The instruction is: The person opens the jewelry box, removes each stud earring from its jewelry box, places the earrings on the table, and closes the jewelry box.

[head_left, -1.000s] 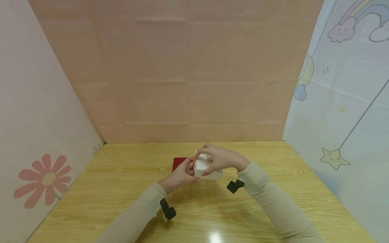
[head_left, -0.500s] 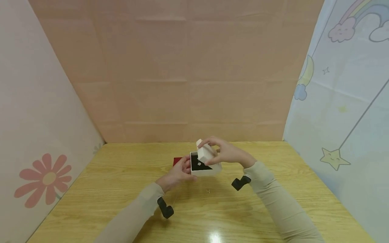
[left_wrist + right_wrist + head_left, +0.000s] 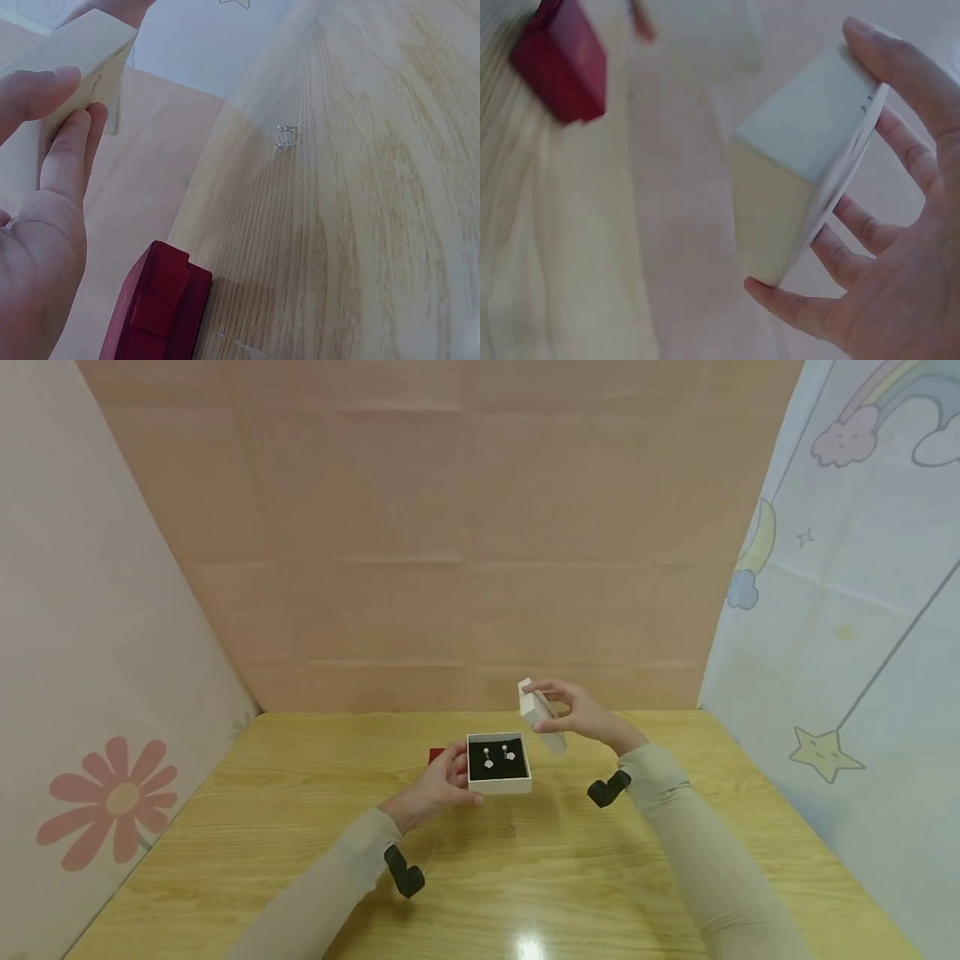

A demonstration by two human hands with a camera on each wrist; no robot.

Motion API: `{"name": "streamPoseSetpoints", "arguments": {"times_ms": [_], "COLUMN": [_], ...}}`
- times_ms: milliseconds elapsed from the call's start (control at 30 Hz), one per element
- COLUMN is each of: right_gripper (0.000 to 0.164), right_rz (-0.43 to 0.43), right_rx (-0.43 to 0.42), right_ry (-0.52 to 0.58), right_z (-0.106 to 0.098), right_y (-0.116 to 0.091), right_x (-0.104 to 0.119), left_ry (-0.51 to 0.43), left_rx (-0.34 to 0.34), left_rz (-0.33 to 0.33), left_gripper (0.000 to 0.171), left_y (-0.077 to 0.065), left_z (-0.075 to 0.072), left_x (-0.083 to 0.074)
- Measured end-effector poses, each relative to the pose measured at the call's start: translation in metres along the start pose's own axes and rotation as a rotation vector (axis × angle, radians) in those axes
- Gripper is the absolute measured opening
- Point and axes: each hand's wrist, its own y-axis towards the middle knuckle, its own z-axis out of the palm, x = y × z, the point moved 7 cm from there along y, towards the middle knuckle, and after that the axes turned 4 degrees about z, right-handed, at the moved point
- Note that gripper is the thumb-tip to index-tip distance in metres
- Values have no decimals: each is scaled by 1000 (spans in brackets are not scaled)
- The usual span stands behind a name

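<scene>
In the head view my left hand (image 3: 437, 788) grips the left side of a white jewellery box (image 3: 499, 787), held up over the table. Inside, two dangling earrings (image 3: 488, 759) lie against a black insert (image 3: 498, 770). The fingers and thumb pinch the box wall (image 3: 88, 52) in the left wrist view. Off to the upper right, my right hand (image 3: 590, 717) holds the white lid (image 3: 534, 710), tilted and apart from the box. Thumb and fingers span the lid (image 3: 806, 127) edge to edge in the right wrist view.
A red box (image 3: 166, 304) with a ribbon bow stands on the table behind my left hand. A small silvery openwork piece (image 3: 285, 139) lies on the wooden table (image 3: 315, 827) in front of the white box. Fabric walls rise at the back and both sides.
My right hand has lifted the lid off the box and moved it up and to the right, exposing the black insert and earrings. The left hand with the box shifted slightly left.
</scene>
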Motion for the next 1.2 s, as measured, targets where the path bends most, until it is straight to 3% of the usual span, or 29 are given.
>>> {"name": "streamPoseSetpoints", "arguments": {"times_ms": [200,433,567,1000,1200], "right_gripper": [64,59,61,61,72], "right_rz": [141,242,286,376,381], "right_rx": [-13,-20,-11,37,52], "right_ry": [-157,-364,-428,-521,-567], "right_z": [-3,1,5,23,27], "right_y": [8,7,6,14,14], "right_x": [-46,-94,-112,-122,-118], "left_ry": [12,13,29,13,27], "left_rx": [9,12,12,3,7], "left_rz": [-4,-13,-22,-29,-43], "left_gripper": [90,92,92,93,93], "left_y": [0,1,2,0,0], "left_z": [0,1,1,-3,-4], "left_x": [0,-2,-3,-9,-8]}}
